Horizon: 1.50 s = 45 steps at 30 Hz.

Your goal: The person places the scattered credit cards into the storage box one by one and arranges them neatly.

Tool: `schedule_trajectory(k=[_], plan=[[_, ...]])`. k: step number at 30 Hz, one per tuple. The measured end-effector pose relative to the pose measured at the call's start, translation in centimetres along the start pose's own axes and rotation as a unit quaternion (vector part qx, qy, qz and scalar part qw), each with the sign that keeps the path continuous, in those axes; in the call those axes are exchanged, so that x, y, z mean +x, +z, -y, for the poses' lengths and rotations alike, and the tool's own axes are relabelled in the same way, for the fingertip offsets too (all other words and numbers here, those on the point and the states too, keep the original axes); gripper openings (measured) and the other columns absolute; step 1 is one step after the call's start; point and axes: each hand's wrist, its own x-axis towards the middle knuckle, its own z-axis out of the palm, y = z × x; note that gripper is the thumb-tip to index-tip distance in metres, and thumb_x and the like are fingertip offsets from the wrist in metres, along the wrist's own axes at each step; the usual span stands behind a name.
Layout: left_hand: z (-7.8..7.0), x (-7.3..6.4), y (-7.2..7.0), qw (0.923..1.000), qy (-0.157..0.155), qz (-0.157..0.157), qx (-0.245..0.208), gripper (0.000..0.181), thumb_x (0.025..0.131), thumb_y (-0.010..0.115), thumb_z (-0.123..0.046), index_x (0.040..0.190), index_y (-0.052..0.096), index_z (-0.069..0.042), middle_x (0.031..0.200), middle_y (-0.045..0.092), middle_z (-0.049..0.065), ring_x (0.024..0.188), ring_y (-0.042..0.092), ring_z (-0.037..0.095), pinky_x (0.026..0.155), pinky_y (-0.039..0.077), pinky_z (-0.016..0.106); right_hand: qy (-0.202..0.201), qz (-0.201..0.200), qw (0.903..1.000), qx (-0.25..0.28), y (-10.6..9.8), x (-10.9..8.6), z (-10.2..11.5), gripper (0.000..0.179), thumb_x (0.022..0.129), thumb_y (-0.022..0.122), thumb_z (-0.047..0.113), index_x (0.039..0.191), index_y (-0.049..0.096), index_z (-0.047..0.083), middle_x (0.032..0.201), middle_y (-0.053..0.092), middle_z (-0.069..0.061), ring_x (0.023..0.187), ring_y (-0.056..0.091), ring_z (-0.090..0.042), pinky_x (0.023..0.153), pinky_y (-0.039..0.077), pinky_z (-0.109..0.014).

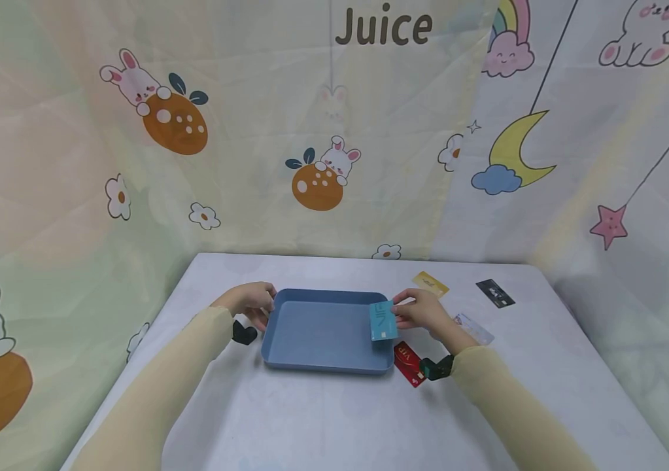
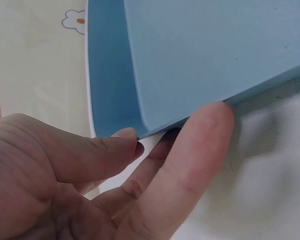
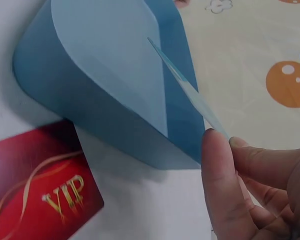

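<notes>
A blue rectangular tray [image 1: 316,335] lies on the white table in front of me. My left hand [image 1: 248,303] grips its left rim near the far corner; in the left wrist view the thumb and fingers [image 2: 202,150] meet that edge. Between thumb and index finger, my right hand [image 1: 424,313] pinches a teal card [image 1: 382,320], tilted over the tray's right end. The right wrist view shows this thin card [image 3: 190,92] nearly edge-on. Just under the right wrist, a red VIP card [image 1: 409,364] lies beside the tray's near right corner.
Right of the tray lie a gold card [image 1: 430,284], a black card [image 1: 495,294] and a pale card [image 1: 474,328], partly hidden by the right forearm. Behind the white table [image 1: 310,425] hangs a printed curtain [image 1: 252,163], which also runs along both sides.
</notes>
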Motion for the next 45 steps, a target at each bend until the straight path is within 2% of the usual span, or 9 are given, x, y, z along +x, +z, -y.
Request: schedule_trajectory(k=[7,19,29,36,41,45], plan=[[0.0,0.1,0.0,1.0000,-0.004,-0.006,0.003,0.030,0.102,0.052,0.000,0.132,0.051,0.003,0.107,0.066,0.022,0.072,0.072,0.025,0.064,0.067,0.036,0.003,0.006,1.0000,0.007,1.1,0.0,0.4,0.028,0.100,0.068,0.011,0.125,0.062,0.000,0.092,0.070,-0.013,0.074,0.071,-0.018,0.082,0.066,-0.040],[0.2,0.1,0.1,0.9999,-0.008,-0.006,0.001,0.031,0.102,0.053,0.000,0.132,0.051,0.003,0.108,0.065,0.022,0.072,0.073,0.025,0.066,0.067,0.035,0.001,0.018,0.9994,0.030,3.7,-0.1,1.2,0.025,0.100,0.067,0.008,0.123,0.064,0.001,0.090,0.068,-0.013,0.070,0.070,-0.016,0.068,0.066,-0.029],[0.3,0.5,0.0,0.9998,-0.010,-0.016,0.011,0.024,0.104,0.052,0.000,0.126,0.054,0.006,0.108,0.066,0.021,0.070,0.072,0.023,0.067,0.067,0.033,-0.002,0.029,0.9981,0.055,5.5,0.1,1.5,0.027,0.100,0.067,0.008,0.124,0.064,0.000,0.085,0.070,-0.012,0.069,0.071,-0.016,0.076,0.067,-0.037],[0.4,0.4,0.0,0.9998,-0.011,-0.014,0.004,0.023,0.103,0.053,0.001,0.125,0.054,0.007,0.109,0.065,0.022,0.069,0.072,0.022,0.067,0.067,0.033,0.007,0.023,0.9968,0.076,7.0,0.7,1.1,0.025,0.098,0.070,0.008,0.121,0.065,0.000,0.082,0.070,-0.012,0.065,0.069,-0.014,0.066,0.066,-0.030],[0.3,0.3,0.0,0.9997,-0.010,-0.020,0.004,0.026,0.103,0.054,0.000,0.128,0.053,0.007,0.111,0.065,0.021,0.072,0.073,0.023,0.067,0.067,0.034,0.000,0.031,0.9953,0.091,7.8,0.5,1.2,0.023,0.098,0.069,0.005,0.119,0.064,-0.002,0.085,0.071,-0.012,0.068,0.071,-0.014,0.070,0.067,-0.033],[0.3,0.2,0.0,0.9997,-0.007,-0.022,0.008,0.026,0.104,0.054,-0.001,0.128,0.053,0.007,0.111,0.066,0.021,0.072,0.073,0.023,0.068,0.067,0.034,-0.005,0.039,0.9940,0.102,8.6,0.5,1.0,0.022,0.097,0.068,0.003,0.118,0.064,-0.003,0.086,0.071,-0.012,0.069,0.072,-0.015,0.068,0.067,-0.031]])
